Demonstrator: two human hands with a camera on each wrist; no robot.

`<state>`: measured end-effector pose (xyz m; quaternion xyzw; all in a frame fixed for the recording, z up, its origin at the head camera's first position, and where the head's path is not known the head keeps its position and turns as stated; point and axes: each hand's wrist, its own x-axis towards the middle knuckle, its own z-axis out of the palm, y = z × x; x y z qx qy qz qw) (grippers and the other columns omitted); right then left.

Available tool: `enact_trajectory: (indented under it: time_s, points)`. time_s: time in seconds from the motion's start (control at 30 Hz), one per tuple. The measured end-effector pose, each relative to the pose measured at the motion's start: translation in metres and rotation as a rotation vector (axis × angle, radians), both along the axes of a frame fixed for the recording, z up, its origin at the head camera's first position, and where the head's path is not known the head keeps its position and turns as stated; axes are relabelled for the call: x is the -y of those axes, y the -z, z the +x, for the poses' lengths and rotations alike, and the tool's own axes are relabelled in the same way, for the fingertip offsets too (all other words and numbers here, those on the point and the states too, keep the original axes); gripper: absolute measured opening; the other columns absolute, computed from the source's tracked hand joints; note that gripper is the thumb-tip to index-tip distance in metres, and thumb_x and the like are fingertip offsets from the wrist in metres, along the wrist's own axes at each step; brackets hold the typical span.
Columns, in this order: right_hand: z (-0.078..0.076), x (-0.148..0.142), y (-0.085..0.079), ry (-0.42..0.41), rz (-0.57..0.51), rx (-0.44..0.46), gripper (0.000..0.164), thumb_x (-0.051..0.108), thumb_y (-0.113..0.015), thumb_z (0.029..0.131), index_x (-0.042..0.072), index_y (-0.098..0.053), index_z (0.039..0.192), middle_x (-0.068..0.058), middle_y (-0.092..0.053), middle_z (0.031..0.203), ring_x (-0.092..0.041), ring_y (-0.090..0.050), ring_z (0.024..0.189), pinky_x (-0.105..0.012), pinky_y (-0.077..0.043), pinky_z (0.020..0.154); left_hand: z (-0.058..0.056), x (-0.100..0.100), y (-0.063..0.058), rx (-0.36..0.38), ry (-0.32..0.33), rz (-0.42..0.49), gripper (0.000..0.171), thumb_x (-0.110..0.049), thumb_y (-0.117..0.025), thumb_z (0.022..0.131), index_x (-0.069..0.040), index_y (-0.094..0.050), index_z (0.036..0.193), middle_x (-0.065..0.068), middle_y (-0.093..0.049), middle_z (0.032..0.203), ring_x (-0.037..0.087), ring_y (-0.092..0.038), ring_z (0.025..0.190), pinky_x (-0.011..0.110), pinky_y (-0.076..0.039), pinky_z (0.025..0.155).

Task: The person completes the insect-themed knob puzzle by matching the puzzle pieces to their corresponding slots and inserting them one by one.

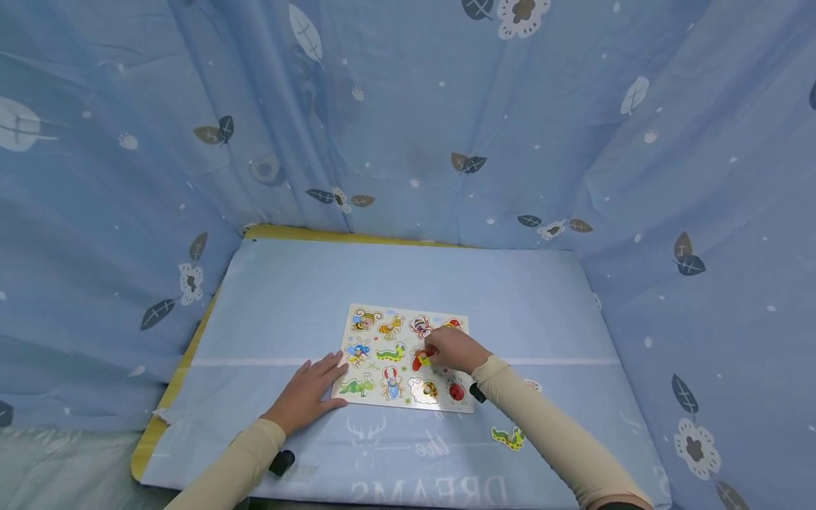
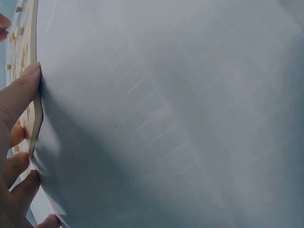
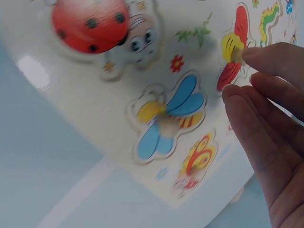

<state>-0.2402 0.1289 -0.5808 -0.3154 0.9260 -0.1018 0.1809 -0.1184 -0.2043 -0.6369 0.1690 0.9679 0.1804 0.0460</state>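
A white puzzle board [image 1: 376, 407] printed with insects lies on the table, knobbed insect pieces in its shapes. My left hand [image 1: 306, 393] spreads over its left edge, fingertips on top; in the left wrist view the thumb [image 2: 21, 90] lies against the board's side [image 2: 37, 114]. My right hand [image 1: 455, 348] is over the board's right half, at a red-and-yellow winged insect piece [image 3: 232, 47]. One fingertip is right at its knob, while the thumb [image 3: 237, 102] stands apart, over the lower wing. Beside it are a blue-winged bee piece [image 3: 185, 102] and a ladybug piece [image 3: 90, 23].
A loose green caterpillar piece [image 1: 508, 438] lies right of the board, near the right forearm. Another loose piece [image 1: 533, 384] shows partly behind that sleeve. The table's pale blue cover [image 1: 287, 283] runs up to patterned blue curtains [image 1: 408, 127] at the back and sides.
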Motion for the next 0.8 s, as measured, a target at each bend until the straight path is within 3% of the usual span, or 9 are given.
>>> enact_trajectory:
  time_s: [0.07, 0.17, 0.3, 0.57, 0.8]
  points:
    - [0.004, -0.009, -0.004, 0.025, 0.012, -0.002, 0.016, 0.009, -0.08, 0.087, 0.011, -0.068, 0.078, 0.008, -0.045, 0.066, -0.008, -0.038, 0.062, -0.025, -0.034, 0.059, -0.001, 0.0, -0.001, 0.004, -0.001, -0.003, 0.08, -0.054, -0.078, 0.086, -0.016, -0.054, 0.151, 0.007, -0.04, 0.166, 0.031, -0.039, 0.154, 0.063, -0.031, 0.125]
    - [0.014, -0.023, -0.012, 0.044, 0.045, -0.003, 0.016, 0.015, -0.086, 0.084, 0.01, -0.071, 0.085, 0.006, -0.051, 0.069, -0.01, -0.04, 0.065, -0.028, -0.036, 0.062, -0.001, 0.0, -0.002, 0.004, -0.001, -0.003, 0.08, -0.053, -0.079, 0.085, -0.015, -0.055, 0.151, 0.007, -0.041, 0.166, 0.032, -0.039, 0.153, 0.063, -0.032, 0.124]
    - [0.03, -0.046, -0.017, 0.083, 0.05, 0.044, 0.019, 0.014, -0.087, 0.082, 0.006, -0.071, 0.088, 0.005, -0.05, 0.069, -0.011, -0.041, 0.066, -0.029, -0.035, 0.062, 0.0, 0.001, -0.004, 0.012, 0.006, 0.006, 0.079, -0.052, -0.08, 0.085, -0.015, -0.055, 0.151, 0.008, -0.041, 0.165, 0.033, -0.039, 0.153, 0.064, -0.033, 0.123]
    - [0.064, -0.094, -0.015, 0.171, 0.089, 0.119, 0.018, 0.009, -0.087, 0.076, 0.008, -0.069, 0.082, 0.008, -0.048, 0.065, -0.008, -0.042, 0.062, -0.026, -0.035, 0.058, -0.002, -0.002, -0.001, -0.004, 0.023, 0.001, 0.079, -0.053, -0.079, 0.086, -0.015, -0.055, 0.151, 0.008, -0.042, 0.165, 0.033, -0.041, 0.152, 0.065, -0.034, 0.123]
    - [0.097, -0.11, -0.009, 0.245, 0.131, 0.205, 0.024, 0.011, -0.089, 0.074, 0.014, -0.066, 0.077, 0.006, -0.052, 0.066, -0.011, -0.048, 0.066, -0.028, -0.039, 0.059, -0.002, -0.001, 0.002, -0.02, 0.012, -0.016, 0.08, -0.053, -0.079, 0.085, -0.014, -0.055, 0.151, 0.008, -0.042, 0.165, 0.032, -0.041, 0.153, 0.063, -0.034, 0.123]
